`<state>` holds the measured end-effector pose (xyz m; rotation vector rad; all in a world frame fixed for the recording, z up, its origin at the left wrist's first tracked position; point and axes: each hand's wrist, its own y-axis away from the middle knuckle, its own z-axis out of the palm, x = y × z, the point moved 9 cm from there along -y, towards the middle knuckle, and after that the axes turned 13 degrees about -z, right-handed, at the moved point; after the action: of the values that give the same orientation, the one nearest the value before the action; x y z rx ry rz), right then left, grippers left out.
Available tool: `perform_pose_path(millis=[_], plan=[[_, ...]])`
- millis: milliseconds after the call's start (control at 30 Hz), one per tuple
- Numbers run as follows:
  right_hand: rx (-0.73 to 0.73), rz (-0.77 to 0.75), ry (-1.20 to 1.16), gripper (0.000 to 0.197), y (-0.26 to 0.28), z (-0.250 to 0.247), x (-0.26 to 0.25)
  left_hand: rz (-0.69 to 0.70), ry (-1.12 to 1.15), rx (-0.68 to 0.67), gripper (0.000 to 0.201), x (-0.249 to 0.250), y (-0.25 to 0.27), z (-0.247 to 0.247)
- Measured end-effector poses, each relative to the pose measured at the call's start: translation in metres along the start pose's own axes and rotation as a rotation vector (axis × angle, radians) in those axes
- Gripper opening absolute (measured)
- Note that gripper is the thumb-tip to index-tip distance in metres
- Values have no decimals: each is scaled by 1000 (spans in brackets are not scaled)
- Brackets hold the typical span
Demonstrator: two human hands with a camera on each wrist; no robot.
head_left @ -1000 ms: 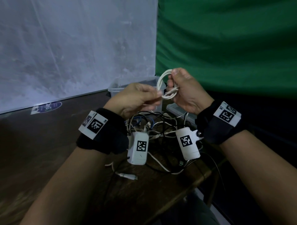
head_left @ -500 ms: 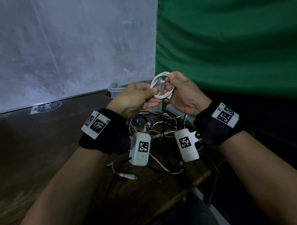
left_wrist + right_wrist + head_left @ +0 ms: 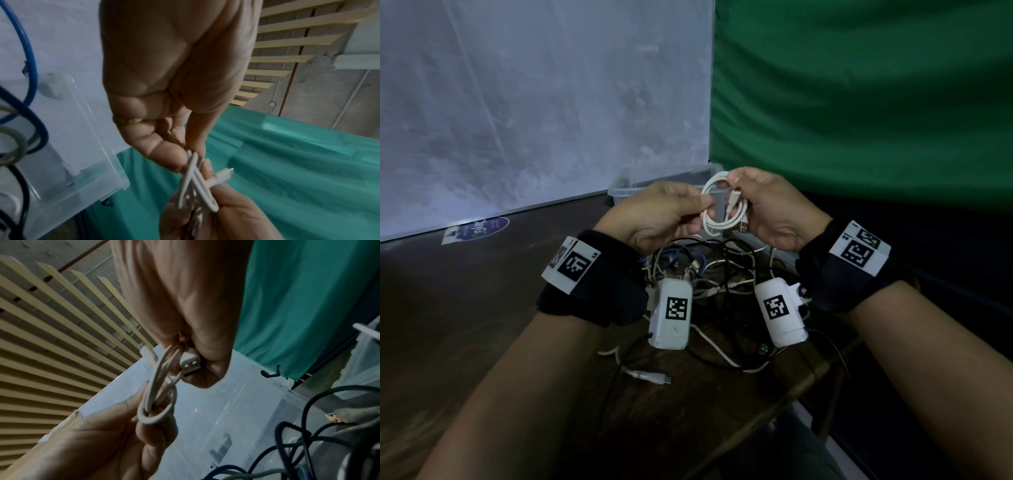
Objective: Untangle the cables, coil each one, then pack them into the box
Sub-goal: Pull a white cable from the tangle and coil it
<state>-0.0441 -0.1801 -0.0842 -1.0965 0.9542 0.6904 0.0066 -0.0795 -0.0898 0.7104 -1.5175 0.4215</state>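
A coiled white USB cable (image 3: 722, 209) hangs between both hands above the table. My left hand (image 3: 664, 216) pinches the coil's left side (image 3: 193, 183). My right hand (image 3: 767, 209) grips the coil's top and right side, with the flat USB plug (image 3: 190, 365) against its palm. The smaller connector (image 3: 225, 174) sticks out of the loops. Under the hands lies a tangle of black, white and blue cables (image 3: 709, 270). The clear plastic box (image 3: 633, 185) stands just behind the hands, partly hidden by them.
A loose white connector end (image 3: 650, 376) lies on the dark wooden table (image 3: 482, 308) near me. The table's right edge (image 3: 822, 370) drops off under my right forearm. A green cloth (image 3: 859, 102) hangs behind; a pale wall is at the back left.
The coil has turned flatter toward me and widened, and both hands shifted slightly left, staying on the cable.
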Motion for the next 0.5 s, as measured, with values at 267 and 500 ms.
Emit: perform_pose_path(millis=[267,500], plan=[[-23,48,-160,22,9,3,-10,2,85,-28,15,-3,-5,1],[-45,25,-197,24,9,7,-11,-15,35,-30,15,-3,-6,-1]])
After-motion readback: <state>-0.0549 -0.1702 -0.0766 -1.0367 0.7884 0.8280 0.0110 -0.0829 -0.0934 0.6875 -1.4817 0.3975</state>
